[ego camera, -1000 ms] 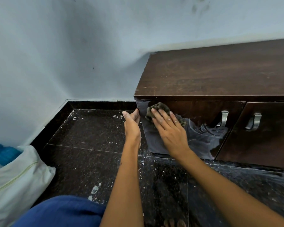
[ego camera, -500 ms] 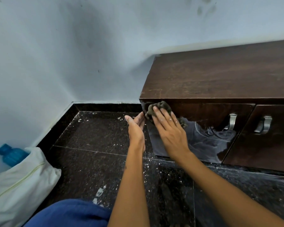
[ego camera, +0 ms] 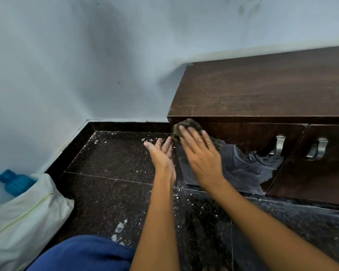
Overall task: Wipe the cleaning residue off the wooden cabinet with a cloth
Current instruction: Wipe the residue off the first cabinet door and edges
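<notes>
A low dark wooden cabinet (ego camera: pixel 262 90) stands against the wall on the right. My right hand (ego camera: pixel 202 155) presses a crumpled dark cloth (ego camera: pixel 186 127) with straight fingers against the top left corner of the left door, just under the cabinet's top edge. A wet, greyish smear of residue (ego camera: pixel 249 169) covers the lower part of that door. My left hand (ego camera: pixel 161 153) is flat and open, palm toward the cabinet's left side edge, beside the cloth; whether it touches the wood is unclear.
Two metal handles (ego camera: pixel 279 144) (ego camera: pixel 318 148) sit on the doors. The dark stone floor (ego camera: pixel 115 163) is strewn with white flecks. A white bag (ego camera: pixel 22 216) with a blue bottle (ego camera: pixel 15 181) lies at the left wall. Blue fabric (ego camera: pixel 82 253) is at the bottom.
My right hand has shifted the cloth slightly up toward the door's top left corner. My left hand stays flat by the cabinet's side edge. The view has drifted a little.
</notes>
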The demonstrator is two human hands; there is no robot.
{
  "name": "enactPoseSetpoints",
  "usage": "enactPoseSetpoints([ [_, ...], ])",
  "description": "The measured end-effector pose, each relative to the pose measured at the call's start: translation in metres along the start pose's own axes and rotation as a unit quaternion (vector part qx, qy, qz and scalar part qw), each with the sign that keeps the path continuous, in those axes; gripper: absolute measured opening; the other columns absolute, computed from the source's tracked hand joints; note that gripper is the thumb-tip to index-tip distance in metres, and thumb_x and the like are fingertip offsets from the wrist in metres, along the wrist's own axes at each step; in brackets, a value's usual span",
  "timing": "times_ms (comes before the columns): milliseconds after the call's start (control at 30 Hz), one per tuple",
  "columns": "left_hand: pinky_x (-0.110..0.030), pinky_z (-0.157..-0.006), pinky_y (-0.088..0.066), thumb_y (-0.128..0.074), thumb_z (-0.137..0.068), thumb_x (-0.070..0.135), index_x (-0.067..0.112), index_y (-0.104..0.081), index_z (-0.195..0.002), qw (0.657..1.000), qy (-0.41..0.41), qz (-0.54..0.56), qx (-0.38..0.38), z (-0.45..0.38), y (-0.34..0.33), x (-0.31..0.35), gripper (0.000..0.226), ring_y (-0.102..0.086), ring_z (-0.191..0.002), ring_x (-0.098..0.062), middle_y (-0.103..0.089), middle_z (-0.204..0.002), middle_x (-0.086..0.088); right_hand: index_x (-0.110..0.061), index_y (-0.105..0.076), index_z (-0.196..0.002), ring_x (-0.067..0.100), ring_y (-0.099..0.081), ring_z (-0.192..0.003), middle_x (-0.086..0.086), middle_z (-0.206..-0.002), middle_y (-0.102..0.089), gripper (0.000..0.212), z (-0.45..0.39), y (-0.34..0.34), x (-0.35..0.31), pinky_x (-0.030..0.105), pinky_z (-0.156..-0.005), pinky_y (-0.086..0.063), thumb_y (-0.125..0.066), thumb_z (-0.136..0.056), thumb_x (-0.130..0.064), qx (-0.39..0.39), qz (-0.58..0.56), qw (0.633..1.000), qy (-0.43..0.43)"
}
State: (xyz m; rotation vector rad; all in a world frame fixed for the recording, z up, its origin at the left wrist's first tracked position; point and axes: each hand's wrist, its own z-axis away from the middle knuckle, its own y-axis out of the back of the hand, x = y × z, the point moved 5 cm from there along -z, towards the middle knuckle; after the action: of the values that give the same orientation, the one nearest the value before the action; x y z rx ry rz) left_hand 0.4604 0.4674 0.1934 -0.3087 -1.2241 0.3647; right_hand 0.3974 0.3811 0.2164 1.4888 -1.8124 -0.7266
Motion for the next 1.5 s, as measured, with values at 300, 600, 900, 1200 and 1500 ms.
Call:
enactPoseSetpoints([
  [300, -0.025, -0.102, -0.027, -0.007, -0.098, 0.051, 0.004, -0.036, -0.140, 0.994, -0.071, -0.056, 0.065, 0.003, -0.002, 0.014, 0.070, -0.036, -0.136, -0.020, -0.040, -0.146, -0.010, -0.015, -0.036, -0.145, 0.015, -0.025, -0.142, -0.002, -0.155, -0.026, 0.059, -0.011, -0.013, -0.024, 0.036, -0.116, -0.017, -0.053, -0.088, -0.019, -0.071, 0.004, 0.995, 0.072],
  [600, -0.028, -0.111, -0.022, -0.006, -0.098, 0.049, 0.004, -0.037, -0.140, 0.986, -0.083, -0.133, 0.047, 0.021, -0.012, 0.015, 0.068, -0.034, -0.137, -0.018, -0.039, -0.147, -0.008, -0.016, -0.056, -0.132, 0.017, -0.044, -0.132, -0.002, -0.146, -0.043, 0.050, 0.031, -0.022, 0.015, 0.041, -0.108, -0.036, -0.060, -0.082, -0.012, -0.036, 0.009, 0.999, -0.005],
  [900, -0.028, -0.108, -0.027, -0.006, -0.097, 0.051, 0.003, -0.041, -0.137, 0.992, -0.062, -0.103, 0.041, 0.021, -0.004, 0.016, 0.072, -0.041, -0.132, -0.020, -0.045, -0.143, -0.010, -0.012, -0.059, -0.128, 0.021, -0.049, -0.128, 0.001, -0.142, -0.049, 0.048, 0.030, -0.017, 0.021, 0.043, -0.104, -0.041, -0.039, -0.084, -0.010, -0.008, -0.003, 1.000, -0.012],
  [1200, -0.027, -0.110, -0.025, -0.008, -0.098, 0.049, 0.000, -0.039, -0.138, 0.992, -0.068, -0.094, 0.046, 0.026, -0.006, 0.013, 0.070, -0.038, -0.135, -0.019, -0.042, -0.145, -0.012, -0.017, -0.001, -0.152, 0.014, 0.030, -0.134, -0.004, -0.153, 0.024, 0.069, 0.034, -0.066, -0.019, 0.042, -0.114, 0.020, -0.042, -0.097, -0.019, -0.213, 0.018, 0.973, 0.088],
  [1500, -0.026, -0.111, -0.023, -0.007, -0.098, 0.049, 0.002, -0.038, -0.139, 0.990, -0.065, -0.125, 0.001, 0.024, -0.016, 0.004, 0.069, -0.035, -0.137, -0.018, -0.039, -0.147, -0.009, -0.010, -0.050, -0.135, 0.025, -0.045, -0.132, 0.004, -0.145, -0.045, 0.055, 0.044, -0.031, 0.014, 0.045, -0.106, -0.036, -0.036, -0.081, -0.004, -0.008, -0.025, 0.996, -0.081],
])
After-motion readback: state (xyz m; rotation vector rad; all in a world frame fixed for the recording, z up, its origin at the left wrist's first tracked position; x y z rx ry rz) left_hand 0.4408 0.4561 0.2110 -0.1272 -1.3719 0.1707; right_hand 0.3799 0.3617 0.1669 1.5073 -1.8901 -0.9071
